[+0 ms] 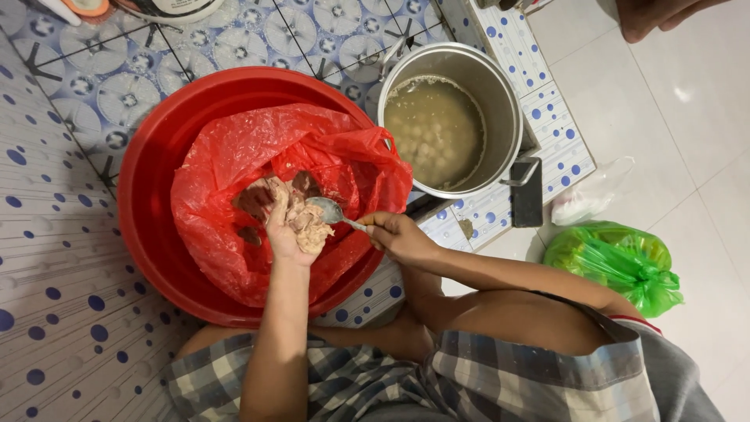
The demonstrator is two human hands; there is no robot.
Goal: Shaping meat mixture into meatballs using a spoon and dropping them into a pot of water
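Note:
My left hand point(287, 227) is closed around a lump of pale pink meat paste point(310, 228), held over a red plastic bag point(226, 164) that lines a big red basin point(148, 180). In my right hand point(398, 237) is a metal spoon point(332, 211), its bowl touching the paste at my left hand. More paste lies in the bag under my fingers. Just right of the basin stands a steel pot point(500, 101) holding cloudy broth with pale balls point(433, 133) floating in it.
A green plastic bag point(617, 262) and a clear bag point(590, 195) lie on the white floor tiles at right. Another person's hand point(656, 16) shows at the top right edge. Containers stand at the top left. My knees in checked shorts fill the bottom.

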